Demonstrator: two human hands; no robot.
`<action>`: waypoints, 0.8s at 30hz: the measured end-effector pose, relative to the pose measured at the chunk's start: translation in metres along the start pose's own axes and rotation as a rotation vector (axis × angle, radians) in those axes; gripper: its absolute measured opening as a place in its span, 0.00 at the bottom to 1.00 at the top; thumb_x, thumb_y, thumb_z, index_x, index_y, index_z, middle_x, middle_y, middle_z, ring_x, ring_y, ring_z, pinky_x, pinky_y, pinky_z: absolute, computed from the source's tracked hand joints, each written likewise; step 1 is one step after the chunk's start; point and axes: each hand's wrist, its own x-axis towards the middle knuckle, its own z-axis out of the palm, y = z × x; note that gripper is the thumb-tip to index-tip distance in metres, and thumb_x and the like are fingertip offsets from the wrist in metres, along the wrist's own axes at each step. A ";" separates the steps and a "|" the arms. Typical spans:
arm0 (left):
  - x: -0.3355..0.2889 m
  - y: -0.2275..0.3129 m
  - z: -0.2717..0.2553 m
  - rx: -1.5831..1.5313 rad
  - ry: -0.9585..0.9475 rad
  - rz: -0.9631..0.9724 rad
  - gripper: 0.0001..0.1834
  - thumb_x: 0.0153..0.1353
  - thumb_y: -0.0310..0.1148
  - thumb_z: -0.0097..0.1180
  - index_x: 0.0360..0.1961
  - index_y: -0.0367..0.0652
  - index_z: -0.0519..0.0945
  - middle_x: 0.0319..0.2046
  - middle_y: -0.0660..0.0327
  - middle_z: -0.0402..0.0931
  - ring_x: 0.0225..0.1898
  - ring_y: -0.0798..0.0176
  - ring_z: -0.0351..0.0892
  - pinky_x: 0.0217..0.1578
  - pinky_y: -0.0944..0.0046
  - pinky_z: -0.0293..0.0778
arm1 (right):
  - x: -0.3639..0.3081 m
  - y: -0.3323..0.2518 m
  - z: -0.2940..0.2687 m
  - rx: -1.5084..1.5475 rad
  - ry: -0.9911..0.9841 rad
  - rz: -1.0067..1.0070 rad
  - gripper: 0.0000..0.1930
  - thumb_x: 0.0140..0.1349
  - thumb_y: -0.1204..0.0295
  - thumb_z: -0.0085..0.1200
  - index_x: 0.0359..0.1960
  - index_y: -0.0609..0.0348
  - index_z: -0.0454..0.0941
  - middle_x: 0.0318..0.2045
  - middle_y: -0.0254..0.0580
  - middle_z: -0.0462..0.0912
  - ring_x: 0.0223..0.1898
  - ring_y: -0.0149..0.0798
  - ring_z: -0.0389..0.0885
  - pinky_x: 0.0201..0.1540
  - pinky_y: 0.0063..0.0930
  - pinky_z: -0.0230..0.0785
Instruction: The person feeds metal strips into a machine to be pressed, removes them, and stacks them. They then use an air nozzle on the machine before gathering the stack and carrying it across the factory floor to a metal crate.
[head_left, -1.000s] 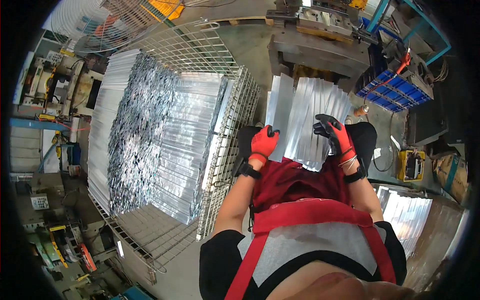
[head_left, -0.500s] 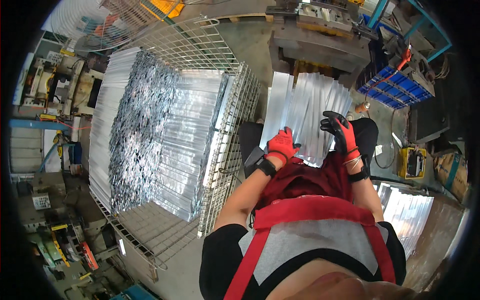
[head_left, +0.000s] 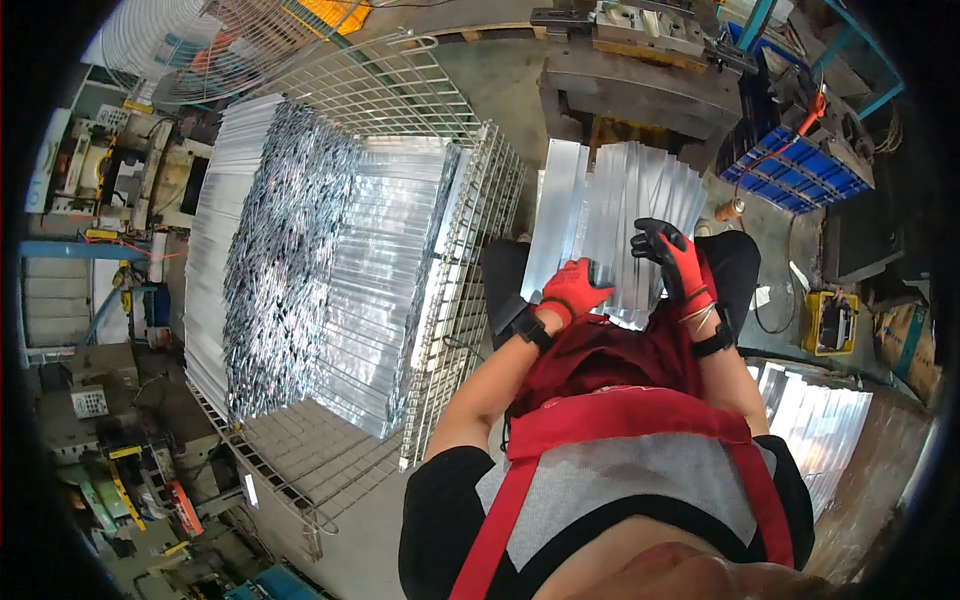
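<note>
Now left hand (head_left: 577, 289) lies inward of its earlier spot, over metal strips (head_left: 622, 205) at the lap (head_left: 620, 360), so hands sit closer; its grip unclear. Right hand (head_left: 672, 258): fingers loosely parted.

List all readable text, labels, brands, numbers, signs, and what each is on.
Nothing I can quote.
White plate at left: dark marks, too small to read.
White panel, far left: bluish marks, too blurred.
Red apron: pale marks near the fold, too faint.
</note>
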 end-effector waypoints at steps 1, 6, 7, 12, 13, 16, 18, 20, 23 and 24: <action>-0.004 0.004 0.000 0.002 -0.003 0.001 0.36 0.39 0.52 0.60 0.45 0.37 0.65 0.37 0.45 0.69 0.41 0.46 0.70 0.42 0.55 0.68 | 0.001 0.003 -0.001 0.002 0.003 0.000 0.16 0.60 0.67 0.46 0.44 0.67 0.70 0.33 0.44 0.77 0.33 0.34 0.76 0.37 0.27 0.70; -0.011 0.028 -0.003 0.022 -0.063 -0.113 0.47 0.32 0.55 0.63 0.50 0.37 0.59 0.44 0.43 0.64 0.44 0.44 0.68 0.43 0.56 0.66 | 0.005 0.009 -0.007 -0.043 -0.051 0.003 0.19 0.59 0.62 0.45 0.45 0.66 0.70 0.34 0.43 0.77 0.34 0.33 0.76 0.40 0.26 0.69; -0.011 0.029 -0.002 0.050 -0.080 -0.137 0.48 0.31 0.55 0.64 0.50 0.37 0.58 0.44 0.43 0.64 0.44 0.44 0.68 0.44 0.56 0.66 | 0.005 0.010 -0.006 -0.041 -0.052 0.005 0.19 0.59 0.62 0.45 0.45 0.66 0.70 0.34 0.43 0.77 0.34 0.33 0.76 0.40 0.26 0.69; -0.009 0.006 0.007 -0.038 -0.024 -0.035 0.47 0.35 0.47 0.63 0.54 0.40 0.53 0.44 0.45 0.66 0.44 0.46 0.70 0.42 0.55 0.68 | 0.004 0.007 -0.001 0.039 -0.025 -0.014 0.14 0.60 0.70 0.45 0.44 0.67 0.70 0.34 0.44 0.77 0.33 0.35 0.77 0.37 0.27 0.71; -0.010 0.002 0.006 -0.096 0.002 0.015 0.45 0.36 0.45 0.62 0.54 0.40 0.54 0.44 0.45 0.67 0.44 0.47 0.70 0.42 0.55 0.68 | 0.004 0.007 -0.002 0.041 -0.019 -0.016 0.14 0.60 0.70 0.45 0.44 0.67 0.70 0.34 0.44 0.77 0.33 0.35 0.77 0.37 0.27 0.71; -0.018 0.007 -0.004 -0.202 0.038 0.008 0.41 0.39 0.42 0.59 0.54 0.40 0.56 0.41 0.47 0.70 0.42 0.49 0.72 0.41 0.55 0.68 | 0.006 0.008 -0.012 0.016 0.010 -0.001 0.14 0.59 0.70 0.45 0.44 0.67 0.70 0.36 0.43 0.76 0.33 0.36 0.77 0.37 0.27 0.71; -0.030 0.025 -0.020 -0.304 0.142 -0.089 0.32 0.42 0.36 0.54 0.51 0.41 0.61 0.33 0.51 0.75 0.34 0.51 0.75 0.36 0.56 0.70 | 0.006 0.012 -0.021 0.018 0.029 0.007 0.15 0.59 0.70 0.46 0.46 0.65 0.68 0.40 0.42 0.75 0.35 0.35 0.76 0.37 0.27 0.71; -0.032 0.019 -0.012 -0.527 0.148 -0.060 0.29 0.42 0.34 0.53 0.50 0.42 0.62 0.31 0.52 0.75 0.31 0.52 0.76 0.33 0.57 0.70 | 0.012 0.026 -0.027 -0.012 0.097 -0.056 0.16 0.59 0.70 0.47 0.47 0.64 0.67 0.41 0.42 0.74 0.36 0.34 0.76 0.37 0.26 0.71; -0.042 0.036 -0.020 -0.889 0.073 -0.134 0.24 0.44 0.27 0.49 0.48 0.44 0.65 0.25 0.61 0.72 0.22 0.68 0.72 0.22 0.67 0.69 | 0.010 -0.002 -0.003 0.006 0.116 0.054 0.20 0.55 0.71 0.51 0.49 0.62 0.66 0.41 0.41 0.74 0.36 0.29 0.73 0.37 0.22 0.69; -0.038 0.042 -0.019 -0.970 0.094 0.003 0.23 0.45 0.26 0.48 0.47 0.44 0.65 0.25 0.63 0.71 0.20 0.71 0.70 0.20 0.69 0.68 | 0.012 -0.017 0.002 0.031 0.097 0.081 0.18 0.55 0.70 0.52 0.47 0.61 0.68 0.38 0.37 0.74 0.34 0.26 0.72 0.35 0.20 0.68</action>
